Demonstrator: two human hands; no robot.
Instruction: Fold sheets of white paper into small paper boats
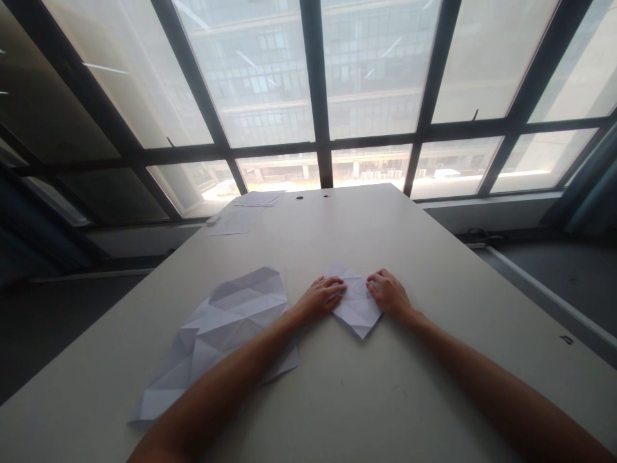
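Observation:
In front of me lies a small white folded paper (357, 307), roughly diamond-shaped with a point toward me and crease lines on its face. My left hand (322, 298) rests on its left side, fingers stretched out and slightly apart over the paper. At the right edge, my right hand (389, 294) has its fingers bent and close together on the paper; its thumb is hard to make out. A large creased sheet of paper (236, 315) lies unfolded to the left, partly hidden beneath my left forearm.
The long white table (357, 399) runs away toward tall dark-framed windows. Flat papers (236, 220) lie at its far left, near two round holes in the top. A small dark mark (566, 339) shows on the right side. Curtains hang at both sides.

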